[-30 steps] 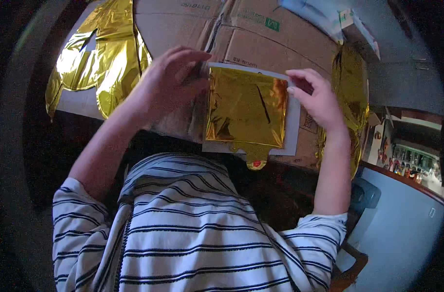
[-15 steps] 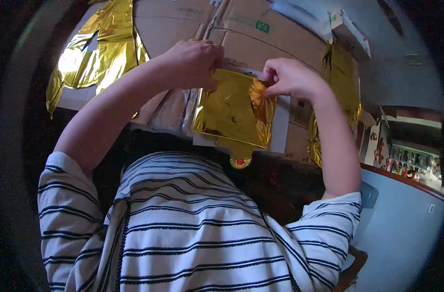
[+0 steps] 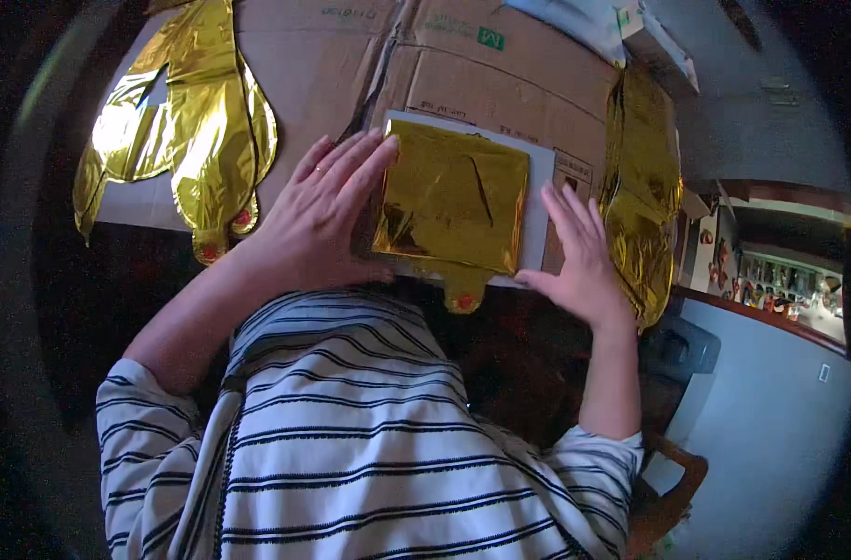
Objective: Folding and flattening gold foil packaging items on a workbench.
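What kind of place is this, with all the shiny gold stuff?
Probably a room in a home, used as a workspace. Flattened cardboard lies under the flat gold foil, and to the right are what looks like a wooden chair and a lit wall opening.

A folded gold foil square (image 3: 444,198) lies on a rectangular white sheet (image 3: 541,173), upon flat brown cardboard (image 3: 509,70), between a curved gold foil shape (image 3: 206,140), left, and an elongated gold foil piece (image 3: 642,191), right.
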### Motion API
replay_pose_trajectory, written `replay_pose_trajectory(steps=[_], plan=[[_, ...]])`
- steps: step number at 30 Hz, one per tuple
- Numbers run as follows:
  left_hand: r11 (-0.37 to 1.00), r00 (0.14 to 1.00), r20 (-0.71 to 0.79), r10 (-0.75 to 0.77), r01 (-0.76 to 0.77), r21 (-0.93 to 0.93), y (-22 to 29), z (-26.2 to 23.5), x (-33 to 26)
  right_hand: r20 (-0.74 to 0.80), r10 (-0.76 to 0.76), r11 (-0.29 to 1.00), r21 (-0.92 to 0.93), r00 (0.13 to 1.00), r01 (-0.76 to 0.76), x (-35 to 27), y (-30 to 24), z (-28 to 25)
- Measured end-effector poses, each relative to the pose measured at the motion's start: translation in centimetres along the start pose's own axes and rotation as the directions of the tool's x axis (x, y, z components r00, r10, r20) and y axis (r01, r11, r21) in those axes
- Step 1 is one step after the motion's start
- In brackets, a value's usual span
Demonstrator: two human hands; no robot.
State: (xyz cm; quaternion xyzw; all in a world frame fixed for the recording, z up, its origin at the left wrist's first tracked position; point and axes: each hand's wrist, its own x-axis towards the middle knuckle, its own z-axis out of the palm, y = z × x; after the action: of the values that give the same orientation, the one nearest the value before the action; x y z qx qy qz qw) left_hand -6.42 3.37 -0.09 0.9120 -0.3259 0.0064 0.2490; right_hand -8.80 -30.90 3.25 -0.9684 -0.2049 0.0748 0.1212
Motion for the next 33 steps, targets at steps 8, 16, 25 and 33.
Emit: replay_pose_trajectory(steps=[8,16,25,33], plan=[[0.996,0.99,0.122,0.077,-0.08,0.025,-3.0,-2.3,2.1,-0.163,0.162,0.98,0.144,0.973,-0.139,-2.3,-3.5,3.3],[0.992,0.99,0.072,0.125,-0.122,-0.043,-4.9,-1.6,0.5,-0.299,0.211,0.937,0.333,0.93,-0.106,-2.4,-4.9,3.3],[0.985,0.995,-0.033,0.099,-0.102,-0.142,-5.8,-3.1,-0.8,-0.48,0.385,0.909,0.344,0.788,-0.235,-4.8,-7.1,4.2],[0.976,0.992,-0.112,0.06,-0.082,-0.2,-4.9,-3.5,-1.5,-0.56,0.393,0.916,0.311,0.729,-0.255,-3.3,-7.4,3.5]])
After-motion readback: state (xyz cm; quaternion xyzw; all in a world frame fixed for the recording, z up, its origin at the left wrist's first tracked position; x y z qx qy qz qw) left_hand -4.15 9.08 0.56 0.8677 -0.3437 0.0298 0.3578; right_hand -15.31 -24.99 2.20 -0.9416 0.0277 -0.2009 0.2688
